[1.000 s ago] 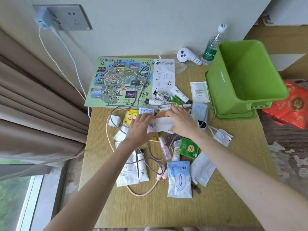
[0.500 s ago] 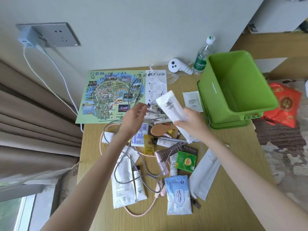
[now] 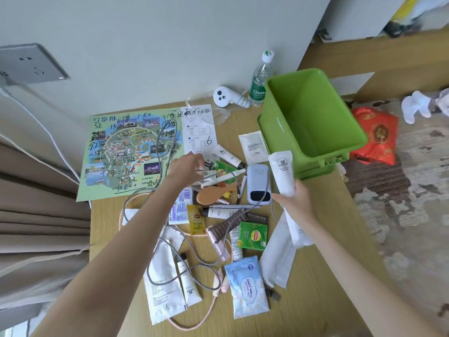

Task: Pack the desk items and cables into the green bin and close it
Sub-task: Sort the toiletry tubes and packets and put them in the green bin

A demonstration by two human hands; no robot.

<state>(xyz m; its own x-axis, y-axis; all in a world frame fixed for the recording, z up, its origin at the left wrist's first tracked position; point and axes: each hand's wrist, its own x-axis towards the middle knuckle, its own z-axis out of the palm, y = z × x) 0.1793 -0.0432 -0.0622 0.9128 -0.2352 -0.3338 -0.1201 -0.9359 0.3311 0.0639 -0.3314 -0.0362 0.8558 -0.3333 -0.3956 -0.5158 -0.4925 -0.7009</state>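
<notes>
Right hand (image 3: 295, 203) grips flat-ended white tube (image 3: 281, 171) beside green bin (image 3: 274, 132), smooth plastic; left hand (image 3: 187, 167) blurred, grip unclear.

The tube (image 3: 283, 171) in my right hand (image 3: 295, 203) is white with small grey print. Just beyond it the bin (image 3: 303, 110) is bright green all over, and past that a bag (image 3: 376, 135) is red with a round gold emblem. Just left of my right hand the device (image 3: 259, 186) is pale lilac with a black panel. Near that wrist the green sachet (image 3: 252, 235) carries a yellow logo. Below my left hand (image 3: 187, 166) lie a yellow sachet (image 3: 196, 220) and a tan wooden brush (image 3: 209, 197). Left of that hand the map (image 3: 131, 152) is pale green and blue, scrawled with black handwriting. Towards me the wipes pack (image 3: 247, 285) is light blue with a white label. The tabletop (image 3: 315, 300) is pale wood grain.
</notes>
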